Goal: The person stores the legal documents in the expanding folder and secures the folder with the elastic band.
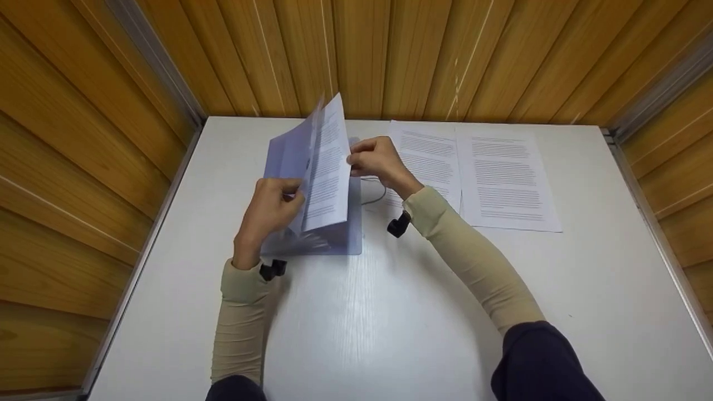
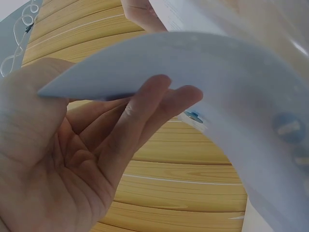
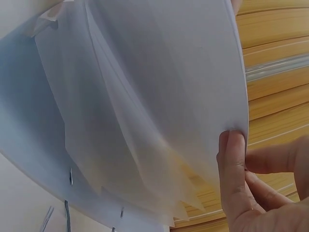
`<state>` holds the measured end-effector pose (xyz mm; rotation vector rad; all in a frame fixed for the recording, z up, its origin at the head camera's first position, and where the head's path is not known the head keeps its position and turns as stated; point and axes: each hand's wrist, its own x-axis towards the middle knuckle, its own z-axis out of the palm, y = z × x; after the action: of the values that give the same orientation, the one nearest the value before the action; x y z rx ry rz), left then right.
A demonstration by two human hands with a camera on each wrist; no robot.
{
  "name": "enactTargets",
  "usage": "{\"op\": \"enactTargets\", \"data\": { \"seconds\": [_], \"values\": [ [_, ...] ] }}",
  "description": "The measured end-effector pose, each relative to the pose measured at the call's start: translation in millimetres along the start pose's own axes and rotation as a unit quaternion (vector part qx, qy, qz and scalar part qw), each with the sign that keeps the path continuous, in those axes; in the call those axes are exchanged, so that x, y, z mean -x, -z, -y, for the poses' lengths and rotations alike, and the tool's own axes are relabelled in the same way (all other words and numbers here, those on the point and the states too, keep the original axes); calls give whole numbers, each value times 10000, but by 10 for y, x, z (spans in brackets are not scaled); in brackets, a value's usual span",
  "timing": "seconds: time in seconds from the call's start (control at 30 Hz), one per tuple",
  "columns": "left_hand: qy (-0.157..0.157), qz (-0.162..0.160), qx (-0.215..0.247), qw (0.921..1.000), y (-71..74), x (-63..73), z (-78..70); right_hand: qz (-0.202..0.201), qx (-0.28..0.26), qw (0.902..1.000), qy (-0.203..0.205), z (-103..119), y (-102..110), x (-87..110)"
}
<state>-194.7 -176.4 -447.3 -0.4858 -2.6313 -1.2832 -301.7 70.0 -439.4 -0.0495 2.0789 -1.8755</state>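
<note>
1. Left hand (image 1: 270, 206): grip closed, pinching the bluish folder (image 1: 287, 153), upper centre of the frame.
2. Right hand (image 1: 381, 160): grip closed, pinching a printed sheet (image 1: 328, 178) by its edge.
3. Pages (image 1: 504, 178) lie upper right.

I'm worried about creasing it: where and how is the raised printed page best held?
I'd pinch its right edge about midway, coming from the right: the raised page stands steeply with that edge outward, where the right hand pinches it, while the open folder and left hand crowd its left side.
</note>
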Motion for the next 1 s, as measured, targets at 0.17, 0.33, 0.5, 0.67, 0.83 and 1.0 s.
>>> {"op": "enactTargets", "data": {
  "seconds": [0.17, 0.33, 0.5, 0.67, 0.83, 1.0],
  "values": [
    [-16, 64, -94, 9999, 12, -9, 5, -20, 124, 9999, -12, -3, -62, -2],
    [215, -34, -29, 9998, 23, 5, 9, 12, 203, 9998, 24, 20, -87, 9],
    [432, -212, 6, 9988, 24, 12, 6, -63, 151, 9998, 142, 82, -57, 20],
    [435, -302, 4, 9986, 26, 8, 7, -195, 220, 9992, 275, 159, 25, 30],
    [430, -330, 60, 9985, 23, 5, -16, -252, 254, 9989, 297, 186, 117, 50],
    [375, -280, 85, 9989, 18, -4, -22, -291, 277, 9988, 278, 171, 146, 51]
  ]
}}
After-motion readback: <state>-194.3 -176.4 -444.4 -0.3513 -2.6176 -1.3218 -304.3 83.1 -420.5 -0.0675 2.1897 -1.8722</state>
